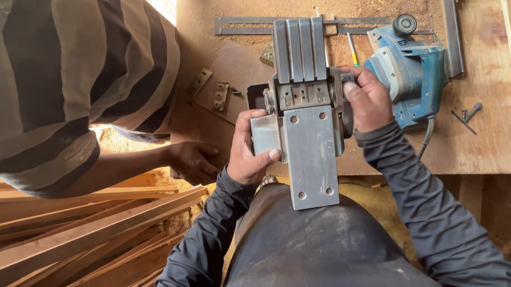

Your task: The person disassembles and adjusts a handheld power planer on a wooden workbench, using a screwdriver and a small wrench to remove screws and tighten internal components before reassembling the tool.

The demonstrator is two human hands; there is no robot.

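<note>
An electric hand planer [305, 121] lies upside down across my lap, its grey metal sole plate facing up and its ribbed front shoe pointing away from me. My left hand [250, 151] grips the planer's left side, thumb on the sole plate's edge. My right hand [366, 99] holds the right side near the blade drum. The planer's blue motor housing [411, 79] sticks out to the right of my right hand, resting on the workbench.
Another person in a striped shirt [50, 74] leans in from the left, a hand [195, 160] on the wooden workbench [502, 88]. Metal hinges [219, 94], loose screws [466, 114] and a steel square [446, 1] lie on it. Stacked timber strips [48, 268] fill the left.
</note>
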